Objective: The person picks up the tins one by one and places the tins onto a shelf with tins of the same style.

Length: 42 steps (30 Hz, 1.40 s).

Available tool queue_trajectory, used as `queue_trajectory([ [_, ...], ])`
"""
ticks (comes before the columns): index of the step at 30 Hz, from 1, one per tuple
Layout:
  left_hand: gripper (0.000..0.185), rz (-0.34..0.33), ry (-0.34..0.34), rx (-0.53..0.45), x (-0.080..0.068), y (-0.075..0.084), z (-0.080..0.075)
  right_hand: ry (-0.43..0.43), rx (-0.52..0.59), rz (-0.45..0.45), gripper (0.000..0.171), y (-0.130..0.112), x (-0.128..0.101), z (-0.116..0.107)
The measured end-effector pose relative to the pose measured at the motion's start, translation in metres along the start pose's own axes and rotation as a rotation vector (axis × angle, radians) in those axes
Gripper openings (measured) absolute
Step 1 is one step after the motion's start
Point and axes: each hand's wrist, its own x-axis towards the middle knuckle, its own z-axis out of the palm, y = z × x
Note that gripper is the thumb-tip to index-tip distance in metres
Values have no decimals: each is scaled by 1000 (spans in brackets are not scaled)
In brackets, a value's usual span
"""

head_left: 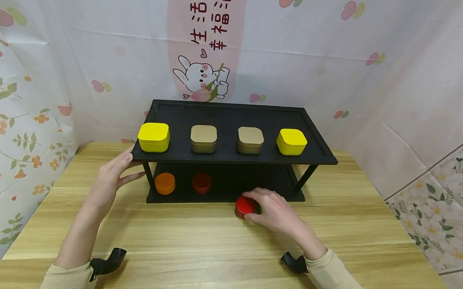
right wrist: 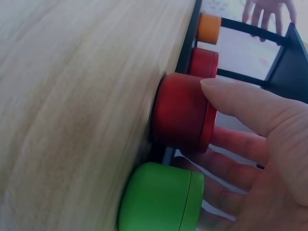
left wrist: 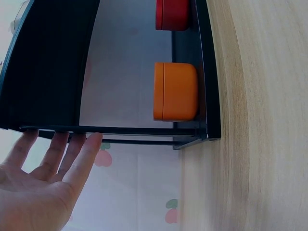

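Note:
My right hand (head_left: 274, 208) pinches a round red tin (right wrist: 179, 113) between thumb and fingers at the front edge of the lower board. A round green tin (right wrist: 155, 198) lies beside it, mostly hidden under that hand in the head view. At the other end, my left hand (head_left: 109, 174) touches the left edge of the black two-tier shelf (head_left: 228, 114), its fingers extended to the upper board in the left wrist view. Near it on the lower board stand an orange tin (left wrist: 179, 91) and a second red tin (head_left: 201, 184).
Along the upper board's front stand a left yellow tin (head_left: 153, 137), two tan tins (head_left: 203, 139) and a right yellow tin (head_left: 291, 142). Slanted black posts (head_left: 306, 177) join the boards. The wooden table (head_left: 189, 249) lies in front, a patterned cloth (head_left: 115, 64) behind.

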Motion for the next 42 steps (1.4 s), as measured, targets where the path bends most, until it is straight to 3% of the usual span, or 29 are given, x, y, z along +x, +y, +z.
queue_trajectory([
  [19,49,2,-4,-5,0,-1,1,67,10,5,52,-5,0,-2],
  [42,48,16,-10,-32,1,0,-1,106,47,68,51,-1,27,-17],
])
